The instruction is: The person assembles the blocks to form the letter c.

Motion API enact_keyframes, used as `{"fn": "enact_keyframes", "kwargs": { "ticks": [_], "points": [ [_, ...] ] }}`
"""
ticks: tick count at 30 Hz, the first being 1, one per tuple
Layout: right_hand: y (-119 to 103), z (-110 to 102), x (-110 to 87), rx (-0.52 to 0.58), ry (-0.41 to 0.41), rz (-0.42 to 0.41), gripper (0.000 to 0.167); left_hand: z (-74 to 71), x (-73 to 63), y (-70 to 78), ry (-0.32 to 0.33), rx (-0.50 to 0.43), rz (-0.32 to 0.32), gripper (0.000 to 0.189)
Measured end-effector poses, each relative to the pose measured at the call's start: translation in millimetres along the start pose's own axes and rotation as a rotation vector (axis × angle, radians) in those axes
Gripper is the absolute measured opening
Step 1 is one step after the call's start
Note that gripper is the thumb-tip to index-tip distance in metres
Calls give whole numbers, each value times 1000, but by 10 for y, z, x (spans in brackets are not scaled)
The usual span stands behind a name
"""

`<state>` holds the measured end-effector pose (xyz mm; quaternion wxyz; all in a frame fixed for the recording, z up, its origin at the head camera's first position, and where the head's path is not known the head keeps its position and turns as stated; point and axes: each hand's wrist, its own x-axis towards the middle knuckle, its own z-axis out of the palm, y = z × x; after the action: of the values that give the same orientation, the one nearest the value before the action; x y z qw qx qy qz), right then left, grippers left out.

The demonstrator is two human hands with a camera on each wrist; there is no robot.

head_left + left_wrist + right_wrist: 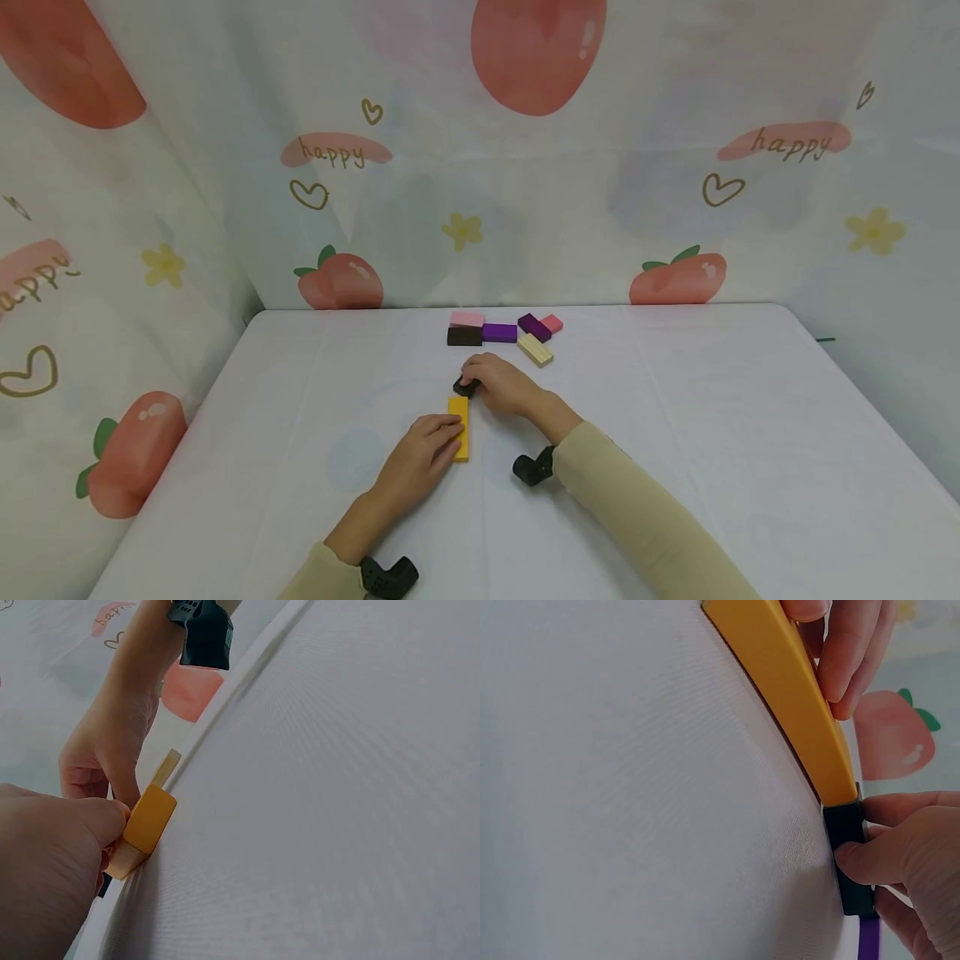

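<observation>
A long yellow block lies on the white table, pointing away from me. My left hand rests its fingers on the yellow block from the left, and none of them wrap round its right side. At the block's far end, my right hand pinches a black block between thumb and fingers. In the right wrist view the black block's near end meets the yellow block's end, roughly in line with it. The right fingers partly cover the black block in the head view.
Farther back on the white table lie a pink block, a dark brown block, a purple block, a dark purple block, a coral block and a cream block. A printed cloth hangs behind.
</observation>
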<state>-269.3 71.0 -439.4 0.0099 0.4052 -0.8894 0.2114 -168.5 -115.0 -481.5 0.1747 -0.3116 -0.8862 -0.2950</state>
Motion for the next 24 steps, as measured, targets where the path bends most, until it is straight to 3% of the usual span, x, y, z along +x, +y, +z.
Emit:
{"fn": "enact_keyframes", "kwargs": {
  "ticks": [24],
  "points": [
    [-28, -15, -4, 11, -22, 30, 22, -9, 3, 13, -3, -5, 1, 25]
  ]
}}
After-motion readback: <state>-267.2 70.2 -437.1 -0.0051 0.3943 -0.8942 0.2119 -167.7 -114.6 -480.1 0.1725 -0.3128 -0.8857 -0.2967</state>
